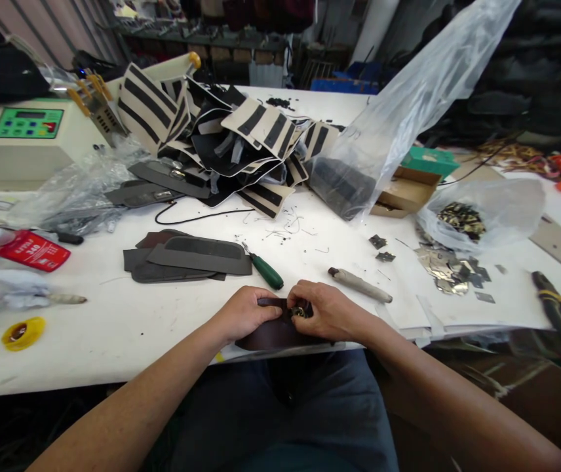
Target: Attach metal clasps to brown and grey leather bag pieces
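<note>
At the table's front edge, my left hand (247, 317) holds down a dark brown leather-like piece (269, 337), thumb on top. My right hand (327, 311) pinches a small brass-coloured metal clasp (299, 312) against that piece; its fingers partly cover the clasp. Just beyond my hands lies a green-handled tool (267, 271) with a thin metal shaft, apart from both. Behind and left of it is a pile of dark grey and brown flaps (196, 257). A rod wrapped in pale material (360, 284) rests beyond my right hand.
Striped beige-and-black panels (261, 124) are heaped at the back beside a clear plastic bag (383, 111). Flat metal plates (445, 265) and a bag of brass-coloured fittings (462, 219) lie right, near pliers (560, 308). A red glue bottle (29, 249) and yellow tape roll (23, 334) lie left.
</note>
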A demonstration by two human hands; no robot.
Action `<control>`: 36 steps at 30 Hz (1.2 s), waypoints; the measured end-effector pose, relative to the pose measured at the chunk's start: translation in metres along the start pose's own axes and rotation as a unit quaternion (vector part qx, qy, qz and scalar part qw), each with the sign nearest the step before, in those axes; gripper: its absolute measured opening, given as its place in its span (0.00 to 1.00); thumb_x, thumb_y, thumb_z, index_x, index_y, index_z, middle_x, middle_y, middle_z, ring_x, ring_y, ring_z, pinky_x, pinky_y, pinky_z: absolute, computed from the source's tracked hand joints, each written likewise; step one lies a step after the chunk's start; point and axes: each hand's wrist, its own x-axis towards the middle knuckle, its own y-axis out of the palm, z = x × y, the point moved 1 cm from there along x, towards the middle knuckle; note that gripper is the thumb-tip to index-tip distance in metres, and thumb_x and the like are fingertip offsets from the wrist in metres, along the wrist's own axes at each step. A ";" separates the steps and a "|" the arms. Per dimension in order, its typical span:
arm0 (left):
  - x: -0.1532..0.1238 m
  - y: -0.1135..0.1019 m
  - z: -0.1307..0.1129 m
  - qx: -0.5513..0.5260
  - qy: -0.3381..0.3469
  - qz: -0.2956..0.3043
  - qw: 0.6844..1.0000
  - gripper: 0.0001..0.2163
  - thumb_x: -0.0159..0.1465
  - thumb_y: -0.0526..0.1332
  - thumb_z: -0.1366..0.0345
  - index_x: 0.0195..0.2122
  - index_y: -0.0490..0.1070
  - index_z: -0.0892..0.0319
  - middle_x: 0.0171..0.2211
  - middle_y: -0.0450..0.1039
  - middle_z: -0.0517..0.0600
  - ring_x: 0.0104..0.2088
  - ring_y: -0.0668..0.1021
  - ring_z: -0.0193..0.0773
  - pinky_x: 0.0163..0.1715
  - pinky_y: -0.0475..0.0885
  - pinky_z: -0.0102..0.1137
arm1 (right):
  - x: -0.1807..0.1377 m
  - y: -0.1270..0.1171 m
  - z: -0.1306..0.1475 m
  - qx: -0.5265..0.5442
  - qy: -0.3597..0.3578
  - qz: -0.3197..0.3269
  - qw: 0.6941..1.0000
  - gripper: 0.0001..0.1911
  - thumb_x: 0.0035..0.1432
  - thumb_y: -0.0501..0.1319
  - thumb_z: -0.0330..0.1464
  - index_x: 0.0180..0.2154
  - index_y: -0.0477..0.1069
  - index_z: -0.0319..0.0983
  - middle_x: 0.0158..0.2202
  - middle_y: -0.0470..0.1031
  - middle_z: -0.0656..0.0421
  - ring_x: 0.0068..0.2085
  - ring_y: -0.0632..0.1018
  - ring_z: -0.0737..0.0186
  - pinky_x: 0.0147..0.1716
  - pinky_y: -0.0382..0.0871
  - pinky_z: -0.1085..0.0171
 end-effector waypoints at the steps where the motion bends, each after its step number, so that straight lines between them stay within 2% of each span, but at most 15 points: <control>1: -0.001 0.000 -0.001 0.001 0.002 -0.002 1.000 0.12 0.58 0.67 0.61 0.40 0.83 0.61 0.36 0.84 0.52 0.35 0.81 0.43 0.35 0.72 0.33 | 0.000 0.000 0.001 -0.002 0.000 -0.002 1.000 0.11 0.50 0.63 0.25 0.37 0.77 0.42 0.37 0.77 0.60 0.35 0.75 0.63 0.36 0.66 0.65; 6: -0.003 0.003 -0.001 -0.004 0.008 -0.007 1.000 0.12 0.57 0.67 0.62 0.38 0.83 0.62 0.36 0.85 0.52 0.35 0.81 0.44 0.36 0.72 0.34 | -0.001 0.000 0.005 -0.028 -0.025 0.010 0.999 0.10 0.49 0.63 0.24 0.34 0.77 0.42 0.35 0.75 0.61 0.35 0.74 0.63 0.35 0.64 0.66; 10: -0.002 0.004 0.002 -0.006 0.013 -0.027 1.000 0.12 0.56 0.68 0.61 0.39 0.84 0.60 0.37 0.85 0.52 0.37 0.82 0.45 0.38 0.72 0.34 | 0.001 0.001 -0.004 0.041 -0.004 0.012 0.999 0.12 0.53 0.67 0.30 0.41 0.78 0.44 0.37 0.76 0.62 0.36 0.75 0.63 0.36 0.66 0.66; 13: -0.003 0.006 0.004 -0.013 0.013 -0.035 0.999 0.13 0.56 0.68 0.61 0.39 0.84 0.60 0.36 0.85 0.51 0.38 0.83 0.46 0.39 0.73 0.35 | 0.012 0.004 -0.014 0.090 0.052 -0.057 0.993 0.12 0.60 0.66 0.39 0.44 0.76 0.41 0.35 0.77 0.61 0.35 0.76 0.63 0.36 0.68 0.65; 16: -0.005 0.008 0.003 -0.022 0.005 -0.036 0.999 0.13 0.56 0.68 0.61 0.40 0.84 0.60 0.35 0.85 0.52 0.37 0.83 0.47 0.39 0.74 0.36 | 0.032 0.009 -0.017 0.012 0.099 -0.149 0.984 0.17 0.60 0.67 0.44 0.45 0.77 0.41 0.40 0.79 0.58 0.37 0.77 0.61 0.39 0.67 0.63; 18: -0.006 0.008 0.002 -0.027 0.000 -0.035 0.999 0.13 0.56 0.68 0.61 0.40 0.84 0.60 0.36 0.85 0.52 0.37 0.83 0.47 0.40 0.74 0.36 | 0.047 0.014 -0.016 -0.031 0.113 -0.147 0.982 0.21 0.56 0.69 0.47 0.46 0.77 0.42 0.43 0.80 0.57 0.38 0.77 0.59 0.39 0.67 0.62; 20: -0.007 0.007 0.002 -0.031 -0.002 -0.033 0.999 0.14 0.56 0.68 0.61 0.41 0.84 0.60 0.37 0.86 0.52 0.38 0.83 0.47 0.41 0.74 0.36 | 0.060 0.018 -0.012 -0.033 0.111 -0.126 0.985 0.21 0.53 0.71 0.46 0.45 0.79 0.43 0.41 0.80 0.57 0.38 0.77 0.57 0.39 0.66 0.62; 23: -0.009 0.004 0.002 -0.034 -0.003 -0.034 0.999 0.13 0.55 0.68 0.61 0.39 0.84 0.60 0.35 0.85 0.51 0.36 0.83 0.45 0.39 0.74 0.35 | 0.064 0.014 -0.008 -0.010 0.103 -0.112 0.988 0.13 0.54 0.68 0.39 0.42 0.80 0.43 0.40 0.81 0.58 0.39 0.78 0.57 0.39 0.66 0.63; 26: -0.011 0.002 0.003 -0.036 -0.002 -0.050 0.998 0.12 0.55 0.70 0.61 0.38 0.84 0.59 0.33 0.85 0.50 0.33 0.82 0.43 0.35 0.73 0.33 | 0.042 -0.005 -0.012 0.021 0.117 -0.119 0.986 0.12 0.59 0.61 0.34 0.42 0.80 0.40 0.38 0.81 0.58 0.39 0.78 0.58 0.37 0.67 0.64; 30: -0.016 0.003 0.004 -0.042 0.006 -0.089 0.995 0.13 0.57 0.69 0.59 0.41 0.83 0.58 0.35 0.85 0.50 0.35 0.83 0.43 0.37 0.73 0.33 | -0.020 -0.029 -0.021 0.126 0.110 -0.113 0.979 0.17 0.66 0.52 0.33 0.47 0.78 0.40 0.29 0.77 0.60 0.32 0.77 0.61 0.33 0.68 0.64; 33: -0.018 0.006 0.004 -0.041 0.014 -0.112 0.993 0.13 0.57 0.69 0.59 0.42 0.83 0.57 0.37 0.85 0.50 0.38 0.83 0.44 0.41 0.73 0.34 | -0.064 -0.028 -0.019 0.210 0.098 -0.147 0.962 0.21 0.71 0.49 0.37 0.52 0.77 0.40 0.26 0.72 0.61 0.29 0.75 0.61 0.31 0.68 0.63; 36: -0.019 0.009 0.003 -0.039 0.017 -0.122 0.992 0.14 0.57 0.70 0.59 0.43 0.83 0.57 0.38 0.86 0.50 0.39 0.83 0.45 0.41 0.73 0.34 | -0.089 -0.013 -0.010 0.208 0.130 -0.198 0.949 0.19 0.72 0.53 0.43 0.50 0.77 0.41 0.26 0.71 0.62 0.28 0.74 0.61 0.29 0.67 0.63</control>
